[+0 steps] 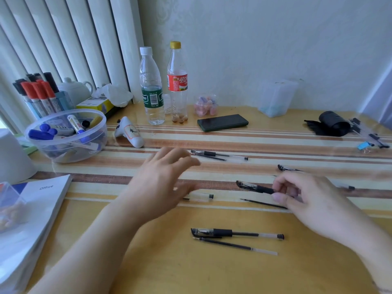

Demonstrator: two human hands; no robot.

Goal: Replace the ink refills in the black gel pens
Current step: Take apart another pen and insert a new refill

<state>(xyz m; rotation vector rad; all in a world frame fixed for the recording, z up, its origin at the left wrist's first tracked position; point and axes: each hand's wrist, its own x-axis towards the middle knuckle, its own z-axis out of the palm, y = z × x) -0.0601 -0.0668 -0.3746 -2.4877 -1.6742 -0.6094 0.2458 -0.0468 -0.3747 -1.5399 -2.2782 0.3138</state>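
- Your right hand point(305, 196) pinches the black grip section of a gel pen front half point(254, 187), cap end pointing left, just above the table point(148, 262).
- Just below that hand lies a loose refill point(263, 203), thin and dark, on the striped cloth.
- Your left hand point(161, 183) hovers with fingers spread and relaxed, holding nothing; it is blurred.
- A clear pen barrel point(201, 196) lies just beside your left fingers, to their right.
- Nearer you, 1 capped black gel pen point(235, 232) lies flat with a spare refill point(235, 245) just beside it.
- Farther back, another gel pen point(218, 155) lies with a refill touching or just beside it; you cannot tell which.
- Right of your right hand, 1 more pen cap point(285, 168) shows, partly hidden.
- Beyond these stand 2 plastic bottles point(151, 88), a dark phone point(222, 122), and a clear bowl of markers point(65, 136) at the left.
- A white booklet point(38, 209) rests at the left table edge.
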